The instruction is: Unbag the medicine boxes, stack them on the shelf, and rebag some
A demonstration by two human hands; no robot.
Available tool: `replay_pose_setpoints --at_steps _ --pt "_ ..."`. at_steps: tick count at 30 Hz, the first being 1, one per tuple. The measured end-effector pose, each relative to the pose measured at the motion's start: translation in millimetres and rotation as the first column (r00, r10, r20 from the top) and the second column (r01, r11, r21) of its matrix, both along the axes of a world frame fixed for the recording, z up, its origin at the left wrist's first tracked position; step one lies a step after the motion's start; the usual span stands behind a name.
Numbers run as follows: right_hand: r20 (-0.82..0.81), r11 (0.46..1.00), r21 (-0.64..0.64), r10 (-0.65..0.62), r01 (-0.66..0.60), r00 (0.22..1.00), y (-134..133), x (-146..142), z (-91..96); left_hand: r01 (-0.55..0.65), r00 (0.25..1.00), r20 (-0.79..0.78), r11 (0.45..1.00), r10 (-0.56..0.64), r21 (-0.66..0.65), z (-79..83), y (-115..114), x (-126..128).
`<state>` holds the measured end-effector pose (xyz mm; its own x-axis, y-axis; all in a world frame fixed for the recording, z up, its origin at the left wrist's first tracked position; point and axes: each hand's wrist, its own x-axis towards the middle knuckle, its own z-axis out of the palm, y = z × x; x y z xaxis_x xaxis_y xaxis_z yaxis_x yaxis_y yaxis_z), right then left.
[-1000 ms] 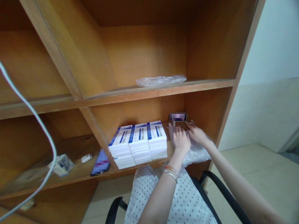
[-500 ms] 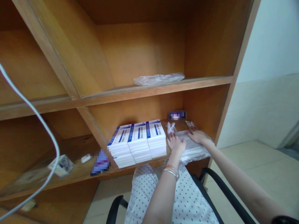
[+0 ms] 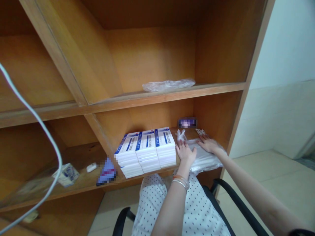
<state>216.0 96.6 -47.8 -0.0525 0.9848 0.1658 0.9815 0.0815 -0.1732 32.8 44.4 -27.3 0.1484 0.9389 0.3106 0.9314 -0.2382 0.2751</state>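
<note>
Both my hands lie flat on a clear plastic bag (image 3: 205, 159) spread on the lower shelf (image 3: 152, 171) of a wooden cabinet. My left hand (image 3: 186, 152) rests on the bag's left part with fingers stretched out, right beside three stacks of white and blue boxes (image 3: 147, 150). My right hand (image 3: 208, 144) presses the bag's far right part, fingers spread. The bag's knotted handles (image 3: 181, 134) stick up behind my left hand. Bracelets circle my left wrist.
Another clear plastic bag (image 3: 168, 85) lies on the upper shelf. A small carton (image 3: 66, 174), a small white object (image 3: 91, 167) and a blurred item (image 3: 106, 171) sit in the left compartment. A white cable (image 3: 36, 121) hangs at left. A black chair armrest (image 3: 236, 203) is below.
My hands moved apart from the bag's middle and slid a little toward me, flattening the bag. They have barely shifted in the last half second.
</note>
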Motion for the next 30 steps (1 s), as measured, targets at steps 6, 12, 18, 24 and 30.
replay_pose_setpoints --at_steps 6,12,18,24,30 --pt "-0.011 1.000 0.012 -0.006 0.006 1.000 0 -1 -1.5 0.493 0.865 -0.100 0.870 -0.492 -0.022 6.7 -7 -6" --pt "-0.001 1.000 0.013 0.007 -0.007 1.000 0 -2 -0.8 0.547 0.821 -0.106 0.827 -0.560 -0.130 5.8 -2 -12" --pt "-0.028 1.000 0.010 -0.016 0.016 0.999 -4 -5 5.0 0.566 0.810 -0.104 0.816 -0.577 -0.122 3.4 0 -13" --pt "-0.090 0.995 0.097 -0.007 0.016 0.996 -15 -7 10.8 0.549 0.831 -0.082 0.835 -0.549 -0.027 6.4 -8 -12" --pt "-0.106 0.972 0.230 -0.020 0.044 0.994 -21 -13 13.9 0.466 0.885 -0.038 0.880 -0.465 0.090 15.5 -16 -12"
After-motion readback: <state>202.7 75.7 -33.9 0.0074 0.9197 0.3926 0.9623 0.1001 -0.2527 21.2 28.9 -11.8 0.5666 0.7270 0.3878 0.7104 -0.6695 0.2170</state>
